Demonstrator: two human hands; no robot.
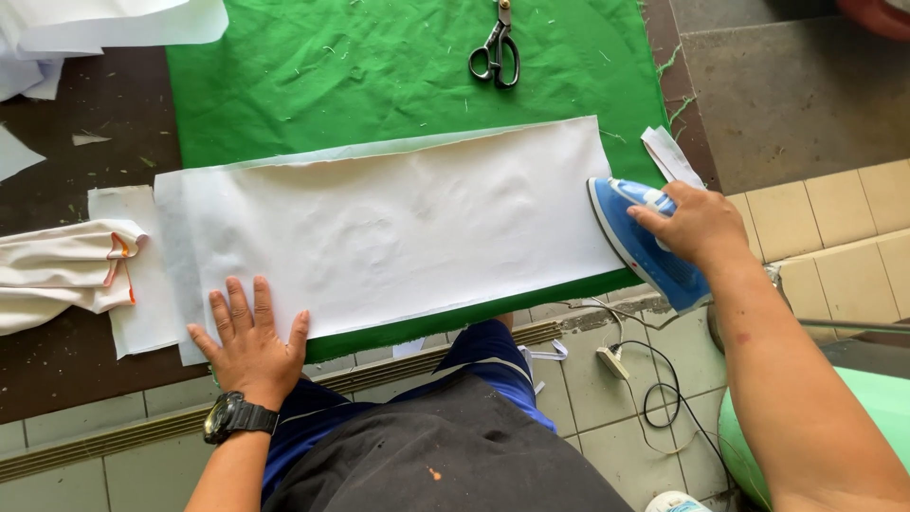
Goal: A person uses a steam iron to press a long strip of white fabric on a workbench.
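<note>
We see a tailoring workshop — green cloth [379, 85] spread over a dark worktop [85, 104], white fabric [398, 228] laid flat, scissors [496, 52], a blue iron [645, 242], thread scraps — with a tiled floor [607, 417] below.

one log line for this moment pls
left hand flat on white fabric | right hand grips blue iron at fabric's right edge | scissors idle

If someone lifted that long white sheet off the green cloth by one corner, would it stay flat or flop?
The white sheet would probably flop: it lies thin and limp on the green cloth. It likely slides easily, since the left hand presses flat on its near edge. It seems light; the right hand holds the blue iron at its far end.
</note>
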